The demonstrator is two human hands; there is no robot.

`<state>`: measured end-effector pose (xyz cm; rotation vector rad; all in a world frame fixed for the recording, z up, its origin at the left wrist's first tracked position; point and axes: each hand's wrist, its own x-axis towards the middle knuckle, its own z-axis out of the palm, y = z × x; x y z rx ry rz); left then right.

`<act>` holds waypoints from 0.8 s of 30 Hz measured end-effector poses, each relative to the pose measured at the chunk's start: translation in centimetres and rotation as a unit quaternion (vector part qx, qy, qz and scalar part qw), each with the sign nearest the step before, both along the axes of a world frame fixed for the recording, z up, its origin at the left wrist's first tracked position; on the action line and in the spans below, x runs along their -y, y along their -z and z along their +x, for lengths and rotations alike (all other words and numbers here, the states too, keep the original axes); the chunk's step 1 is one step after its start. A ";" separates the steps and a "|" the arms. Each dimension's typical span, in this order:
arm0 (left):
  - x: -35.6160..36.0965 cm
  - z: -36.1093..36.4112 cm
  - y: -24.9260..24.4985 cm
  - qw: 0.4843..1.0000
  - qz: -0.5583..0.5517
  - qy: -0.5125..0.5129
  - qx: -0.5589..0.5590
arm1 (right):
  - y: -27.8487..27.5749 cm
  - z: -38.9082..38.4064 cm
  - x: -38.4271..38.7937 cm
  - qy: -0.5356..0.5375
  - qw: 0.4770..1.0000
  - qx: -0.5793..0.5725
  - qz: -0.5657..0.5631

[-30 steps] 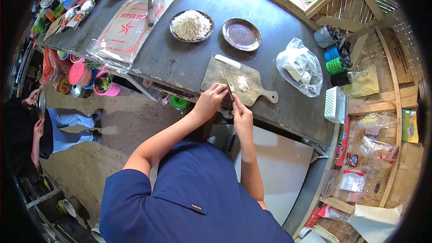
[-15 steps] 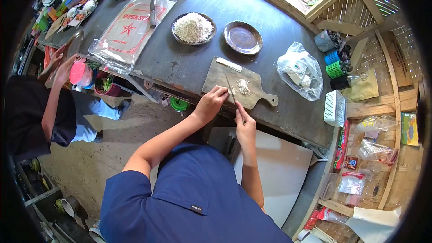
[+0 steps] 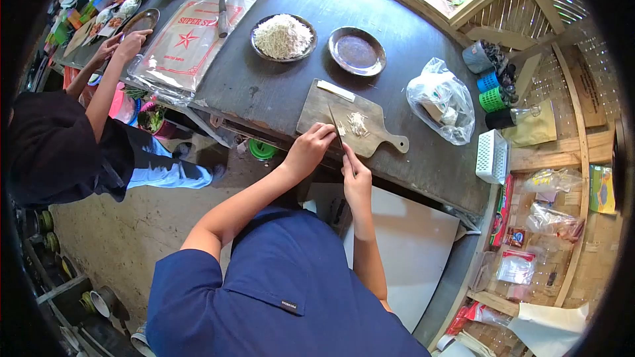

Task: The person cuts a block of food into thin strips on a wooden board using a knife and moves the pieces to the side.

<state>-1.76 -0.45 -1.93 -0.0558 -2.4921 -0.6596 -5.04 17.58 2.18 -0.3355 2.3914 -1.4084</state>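
My left hand [image 3: 315, 143] is closed, its fingertips pressed on a small pale piece at the near edge of a wooden cutting board [image 3: 376, 140]. In my right hand [image 3: 357, 177] is a knife [image 3: 336, 122], its blade lying beside the left fingertips. Thin pale strips [image 3: 358, 124] lie in a small pile right of the blade. Near the board's far edge rests a white, stick-shaped piece [image 3: 336, 90]. Beyond the board stand a plate heaped with pale shreds [image 3: 283, 36] and a dark round plate [image 3: 357, 51]. What exactly the left fingers pinch is mostly hidden.
A clear plastic bag [image 3: 441, 102] with contents lies right of the board, near a white basket [image 3: 493, 157]. Left is a flat printed plastic pack [image 3: 185, 43] with another knife [image 3: 223, 16] on it. At far left, another person [image 3: 63, 149] holds a round plate [image 3: 141, 21].
The other person has stepped toward the table and brought the round plate over it. My hands stay at the board; the knife and right hand have shifted slightly left and up.
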 end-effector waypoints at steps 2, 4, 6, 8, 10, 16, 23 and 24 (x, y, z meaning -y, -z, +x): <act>-0.2 0.2 0.0 1.000 -0.002 0.005 0.012 | 0.3 -0.6 0.2 0.001 1.000 -0.015 0.010; 0.2 0.0 -0.3 1.000 -0.009 0.004 0.016 | -0.6 -0.6 0.6 0.006 0.999 -0.035 0.016; 0.4 0.4 -0.6 0.998 -0.066 0.016 0.014 | -1.9 0.1 0.1 0.004 1.000 -0.008 0.021; 0.5 0.5 -0.8 0.996 -0.088 0.018 0.026 | -1.6 0.8 -0.6 0.000 1.000 -0.008 0.029; 0.5 0.8 -1.5 0.993 -0.111 0.026 0.039 | -0.8 0.7 -0.4 0.002 1.000 -0.009 0.017; -0.1 1.4 -0.8 0.987 -0.152 0.019 0.051 | -1.2 0.4 -0.8 0.022 1.000 0.017 0.001; -0.4 1.3 -0.4 0.991 -0.128 0.000 0.037 | -1.6 1.9 -2.0 0.007 0.999 -0.027 0.034; -0.5 1.3 -0.4 0.991 -0.123 -0.001 0.048 | -2.3 2.0 -1.9 0.007 0.999 -0.028 0.035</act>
